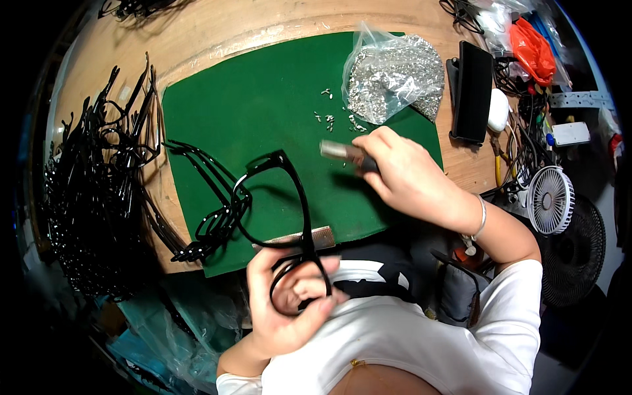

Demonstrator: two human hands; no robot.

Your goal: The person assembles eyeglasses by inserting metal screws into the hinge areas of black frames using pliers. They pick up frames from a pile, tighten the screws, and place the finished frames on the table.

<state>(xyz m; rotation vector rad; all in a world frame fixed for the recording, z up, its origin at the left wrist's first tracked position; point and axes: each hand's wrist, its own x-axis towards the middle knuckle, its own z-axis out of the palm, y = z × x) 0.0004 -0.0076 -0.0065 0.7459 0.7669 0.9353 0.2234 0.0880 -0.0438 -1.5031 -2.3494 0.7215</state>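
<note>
My left hand (280, 329), low in the middle, is closed around one side of a black eyeglass frame (304, 204). The other rim of that frame reaches up over the green mat (257, 99), with no lens visible in it. Over the mat's right part, my right hand (405, 168) grips a small tool (341, 151) with a flat metal end and a dark handle; its exact kind is unclear. Just beyond the tool lie several tiny silvery metal parts (330, 123). Left of the held frame, more black eyeglass frames (214, 227) rest on the mat's edge.
A large heap of black eyeglass frames (92, 210) fills the left side. A clear bag of small metal parts (395, 79) sits at the mat's far right. Beyond it are a black phone (473, 92), cables, pliers (497, 168) and a small white fan (550, 200).
</note>
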